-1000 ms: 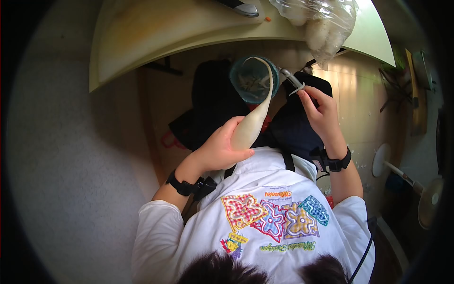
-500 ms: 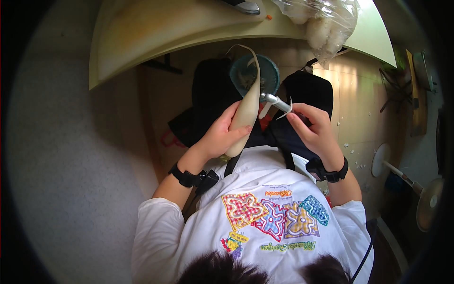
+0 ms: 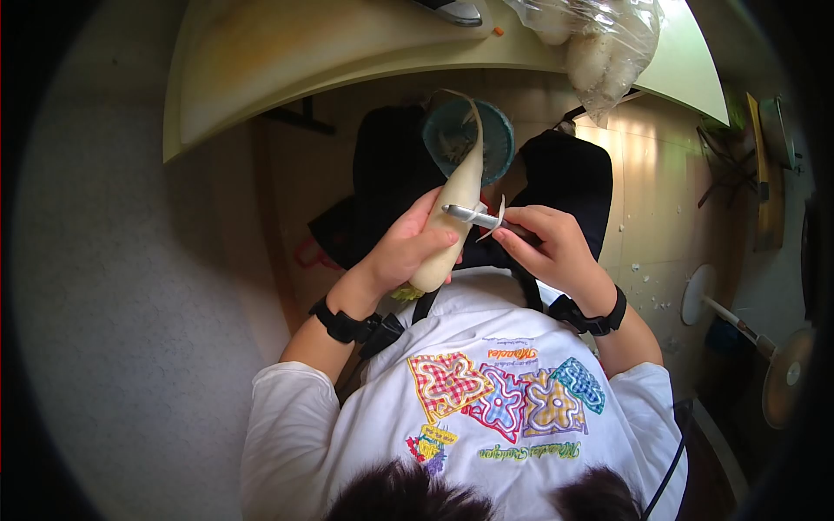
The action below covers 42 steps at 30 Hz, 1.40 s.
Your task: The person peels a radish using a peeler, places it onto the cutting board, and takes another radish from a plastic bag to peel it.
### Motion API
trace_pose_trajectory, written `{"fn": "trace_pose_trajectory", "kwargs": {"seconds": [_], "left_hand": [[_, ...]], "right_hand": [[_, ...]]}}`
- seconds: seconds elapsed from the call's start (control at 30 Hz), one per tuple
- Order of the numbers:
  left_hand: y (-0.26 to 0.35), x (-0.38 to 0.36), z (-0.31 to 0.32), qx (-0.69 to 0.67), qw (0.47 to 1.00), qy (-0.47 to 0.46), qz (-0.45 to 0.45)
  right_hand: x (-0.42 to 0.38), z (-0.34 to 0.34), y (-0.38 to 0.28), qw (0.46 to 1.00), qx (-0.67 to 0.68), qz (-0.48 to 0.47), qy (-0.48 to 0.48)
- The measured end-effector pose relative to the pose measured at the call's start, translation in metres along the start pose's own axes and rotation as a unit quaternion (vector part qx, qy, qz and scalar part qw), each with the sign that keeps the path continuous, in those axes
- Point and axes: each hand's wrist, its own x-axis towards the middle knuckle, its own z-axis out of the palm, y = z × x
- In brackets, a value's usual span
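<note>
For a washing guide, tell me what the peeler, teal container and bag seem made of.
Peeler: likely smooth metal at its silvery end, from the glint.
Teal container: probably smooth plastic, by its even colour.
Bag: apparently glossy plastic film, creased and transparent.

Most likely a home: a white standing fan (image 3: 786, 379) with a round base stands on pale floor tiles (image 3: 634, 217) dotted with small white scraps (image 3: 635, 267). Kitchen work shows in the long white radish (image 3: 466, 180) under a silvery metal peeler (image 3: 465, 214), the round blue-green tub (image 3: 502, 143) of pale shreds (image 3: 453, 143), and the clear plastic bag (image 3: 599, 102) of white vegetables (image 3: 592, 62) on the pale green desk (image 3: 686, 74).
</note>
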Motion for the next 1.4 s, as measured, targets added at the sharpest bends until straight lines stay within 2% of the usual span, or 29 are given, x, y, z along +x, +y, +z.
{"fn": "trace_pose_trajectory", "kwargs": {"seconds": [0.3, 0.73, 0.83, 0.9, 1.1, 1.2, 1.4], "left_hand": [[-0.009, 0.0, -0.002, 0.005, 1.0, -0.027, -0.005], [-0.007, -0.009, 0.005, 0.062, 0.998, -0.002, -0.01], [-0.006, -0.007, 0.01, 0.085, 0.996, 0.001, 0.02], [-0.009, -0.008, 0.009, 0.078, 0.996, -0.034, 0.026], [-0.009, -0.009, 0.009, 0.114, 0.992, -0.037, 0.034], [-0.015, -0.014, 0.004, 0.122, 0.992, -0.028, 0.027], [-0.008, -0.016, 0.012, 0.13, 0.988, -0.056, 0.054]], "right_hand": [[-0.002, 0.004, 0.0, 1.0, -0.009, 0.003, 0.0], [0.011, -0.001, -0.005, 0.999, -0.036, -0.005, 0.028], [0.016, -0.009, -0.008, 0.999, -0.029, 0.006, 0.038], [0.021, -0.017, -0.003, 0.997, -0.034, 0.008, 0.07], [0.019, -0.024, 0.004, 0.994, -0.087, 0.024, 0.054], [0.022, -0.027, 0.014, 0.991, -0.077, 0.03, 0.102], [0.022, -0.031, 0.03, 0.986, -0.123, 0.041, 0.108]]}}
